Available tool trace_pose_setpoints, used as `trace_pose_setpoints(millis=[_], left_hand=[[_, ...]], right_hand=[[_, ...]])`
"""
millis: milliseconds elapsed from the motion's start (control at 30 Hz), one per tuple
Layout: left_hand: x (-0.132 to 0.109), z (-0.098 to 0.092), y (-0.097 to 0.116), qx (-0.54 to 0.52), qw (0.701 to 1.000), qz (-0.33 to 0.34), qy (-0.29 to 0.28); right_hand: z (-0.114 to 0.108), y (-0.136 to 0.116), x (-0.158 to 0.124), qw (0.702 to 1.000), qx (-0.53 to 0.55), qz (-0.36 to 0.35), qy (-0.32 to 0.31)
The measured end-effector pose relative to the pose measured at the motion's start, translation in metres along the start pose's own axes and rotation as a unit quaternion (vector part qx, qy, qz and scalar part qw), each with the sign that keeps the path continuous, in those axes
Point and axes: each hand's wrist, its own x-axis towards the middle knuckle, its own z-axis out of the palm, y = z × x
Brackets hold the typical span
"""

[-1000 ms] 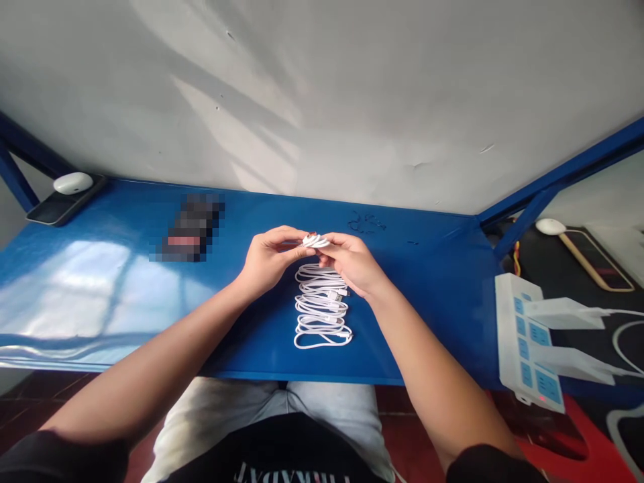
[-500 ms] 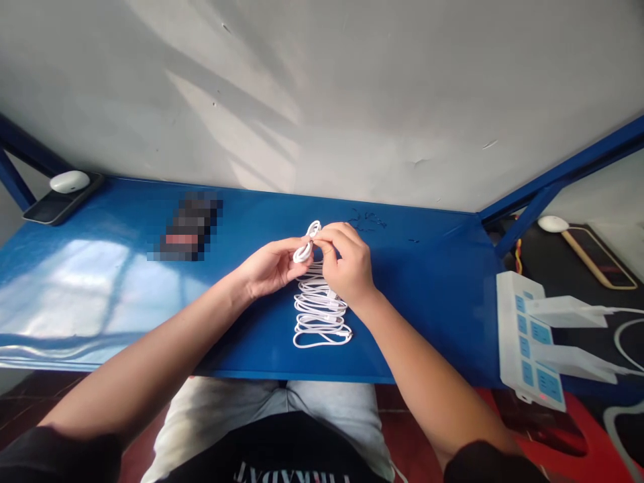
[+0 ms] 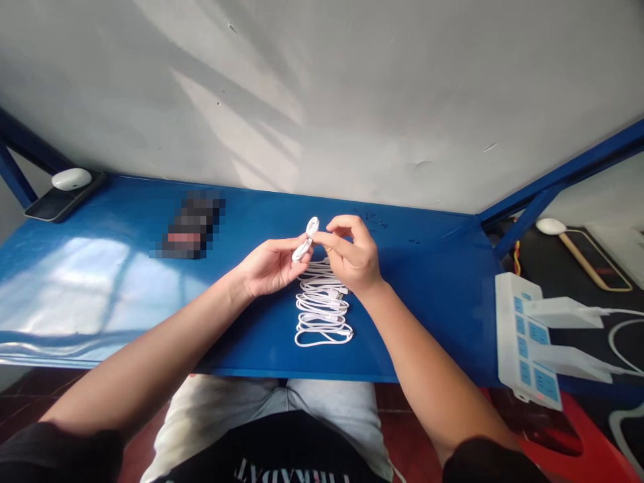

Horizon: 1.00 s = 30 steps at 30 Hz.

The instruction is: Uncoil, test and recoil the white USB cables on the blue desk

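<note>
The left hand (image 3: 274,265) grasped a coiled white cable (image 3: 302,251) between thumb and fingers, while fingertips of the right hand (image 3: 353,258) touched its narrow waist; whether they clenched anything there, I could not tell. Nearer the body, just below the fingers, more white cables (image 3: 322,320) lay in a row on the blue worktop (image 3: 427,308). The coil looked light, bendy and rather smooth, probably best held at its waist, where the loops gathered.

Head-worn view, facing forward and down, close
</note>
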Motion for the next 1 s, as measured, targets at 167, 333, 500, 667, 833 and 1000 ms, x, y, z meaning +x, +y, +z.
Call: trace_pose_setpoints(millis=[167, 333, 500, 667, 833, 1000], left_hand=[[0.003, 0.001, -0.009, 0.146, 0.976, 0.164, 0.005], [0.009, -0.004, -0.017, 0.278, 0.909, 0.308, 0.045], [0.007, -0.004, -0.015, 0.267, 0.921, 0.282, 0.032], [0.001, -0.003, -0.008, 0.205, 0.963, 0.168, -0.052], [-0.002, -0.002, -0.009, 0.195, 0.968, 0.133, -0.083], [-0.003, -0.002, -0.009, 0.199, 0.967, 0.128, -0.091]], right_hand=[[0.009, -0.003, -0.002, 0.984, 0.066, 0.164, 0.019], [0.01, -0.004, -0.003, 0.885, 0.251, 0.391, -0.037], [0.006, -0.002, -0.002, 0.825, 0.334, 0.455, -0.038], [0.004, -0.003, -0.001, 0.805, 0.379, 0.454, -0.042], [0.003, -0.002, -0.001, 0.815, 0.348, 0.461, -0.042], [-0.001, 0.0, 0.001, 0.833, 0.317, 0.447, -0.076]])
